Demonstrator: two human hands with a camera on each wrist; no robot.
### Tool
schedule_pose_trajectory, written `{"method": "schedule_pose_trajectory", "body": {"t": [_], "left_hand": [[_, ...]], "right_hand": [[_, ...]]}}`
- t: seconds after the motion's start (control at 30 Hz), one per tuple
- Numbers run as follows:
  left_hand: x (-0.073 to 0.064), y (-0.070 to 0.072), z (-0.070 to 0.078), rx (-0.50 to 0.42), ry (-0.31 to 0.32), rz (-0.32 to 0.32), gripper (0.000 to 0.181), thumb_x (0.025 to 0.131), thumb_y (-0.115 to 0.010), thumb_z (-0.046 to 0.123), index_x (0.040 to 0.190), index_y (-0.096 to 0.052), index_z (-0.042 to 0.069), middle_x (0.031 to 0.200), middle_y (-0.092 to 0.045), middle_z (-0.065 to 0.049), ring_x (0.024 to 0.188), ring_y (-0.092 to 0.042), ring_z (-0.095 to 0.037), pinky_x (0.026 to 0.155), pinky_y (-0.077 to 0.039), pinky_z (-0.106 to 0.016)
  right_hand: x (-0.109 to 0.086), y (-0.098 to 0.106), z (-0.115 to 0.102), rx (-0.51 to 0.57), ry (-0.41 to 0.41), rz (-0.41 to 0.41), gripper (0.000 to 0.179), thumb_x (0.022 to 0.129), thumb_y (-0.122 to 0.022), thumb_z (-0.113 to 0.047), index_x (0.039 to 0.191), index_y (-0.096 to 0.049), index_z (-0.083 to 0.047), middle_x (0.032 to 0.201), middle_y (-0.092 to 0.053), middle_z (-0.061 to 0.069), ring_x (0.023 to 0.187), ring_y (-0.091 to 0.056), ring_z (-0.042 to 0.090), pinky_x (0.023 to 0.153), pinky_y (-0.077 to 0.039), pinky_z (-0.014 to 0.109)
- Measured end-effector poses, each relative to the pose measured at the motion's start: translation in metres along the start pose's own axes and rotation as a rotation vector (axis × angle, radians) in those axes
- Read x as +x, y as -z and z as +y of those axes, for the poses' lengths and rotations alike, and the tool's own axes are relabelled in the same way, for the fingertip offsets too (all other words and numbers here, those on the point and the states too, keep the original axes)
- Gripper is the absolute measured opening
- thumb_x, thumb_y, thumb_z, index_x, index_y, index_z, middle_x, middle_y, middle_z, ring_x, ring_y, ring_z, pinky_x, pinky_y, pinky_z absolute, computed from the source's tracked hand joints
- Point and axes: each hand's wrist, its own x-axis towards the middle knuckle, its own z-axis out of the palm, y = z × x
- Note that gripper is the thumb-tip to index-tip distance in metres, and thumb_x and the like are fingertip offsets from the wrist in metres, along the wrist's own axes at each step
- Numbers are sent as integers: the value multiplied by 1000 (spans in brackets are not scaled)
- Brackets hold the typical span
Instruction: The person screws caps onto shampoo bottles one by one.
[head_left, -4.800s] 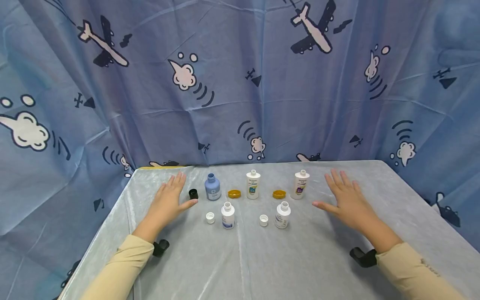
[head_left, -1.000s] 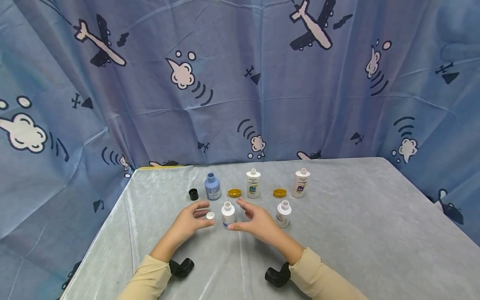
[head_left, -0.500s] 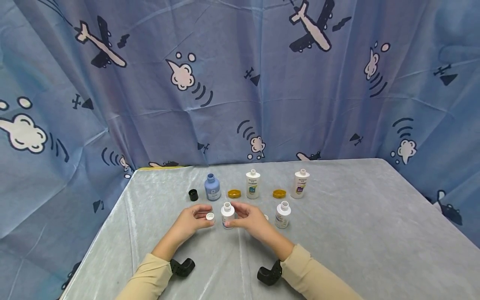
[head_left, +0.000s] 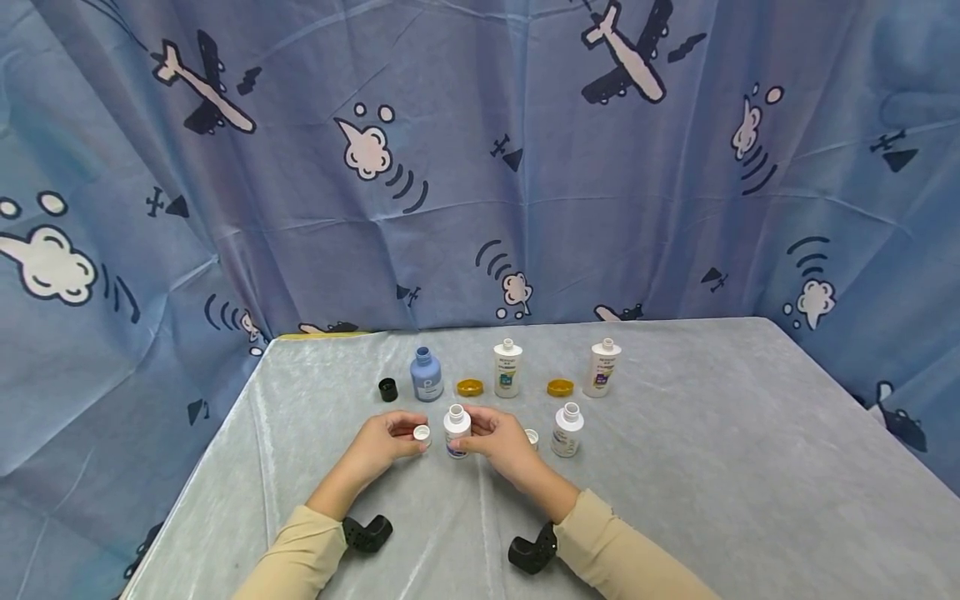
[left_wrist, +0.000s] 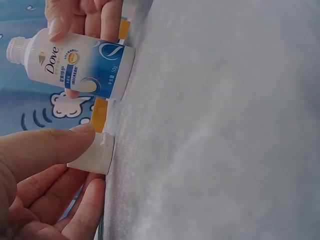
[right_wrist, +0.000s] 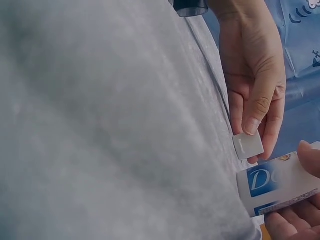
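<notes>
Right hand (head_left: pixel 498 439) wraps the small white Dove bottle (head_left: pixel 456 430), upright at the front of the velvety grey surface (head_left: pixel 675 467), while left hand (head_left: pixel 386 442) pinches the ribbed white cap (head_left: pixel 422 433) just left of that bottle. Capping looks to be starting; next the cap needs lifting squarely over the bottle's open threaded neck.

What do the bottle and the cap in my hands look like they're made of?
Bottle: probably plastic, glossy white with a printed blue label; light glints off its side. Cap: likely plastic too, plain white, duller, with a moulded flip lid. Neither is certain by look alone.
</notes>
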Motion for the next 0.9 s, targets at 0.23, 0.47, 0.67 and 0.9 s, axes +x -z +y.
{"method": "schedule_pose_trajectory", "body": {"t": [0.23, 0.47, 0.67, 0.9], "left_hand": [[2, 0, 2, 27, 16, 28, 35, 79, -77, -2, 112, -69, -7, 110, -73, -20, 96, -68, -14, 77, -51, -17], [-1, 0, 6, 42, 12, 44, 33, 79, -77, 0, 111, -70, -6, 109, -73, -20, 97, -68, -17, 78, -50, -20], [2, 2, 10, 33, 45, 89, 31, 80, -78, 3, 109, -72, -2, 106, -75, -14, 94, -67, -11, 79, -51, -20], [6, 5, 29, -42, 22, 109, 32, 82, -77, 2, 113, -70, -3, 107, -74, -13, 93, -68, -10, 78, -54, -23]], "right_hand": [[-1, -2, 0, -13, -25, 21, 57, 82, -78, 0, 134, -56, 8, 132, -63, 23, 126, -60, 35, 101, -53, 39], [2, -3, 4, -21, -42, 44, 53, 81, -79, -2, 130, -60, 7, 126, -67, 22, 118, -65, 30, 97, -56, 36], [4, -1, 4, -62, -33, 87, 49, 79, -80, -3, 124, -63, 6, 120, -70, 20, 111, -68, 26, 94, -56, 35], [1, 8, -13, -77, -4, 75, 47, 80, -81, -7, 122, -64, 4, 117, -71, 18, 105, -69, 21, 87, -58, 30]]}}
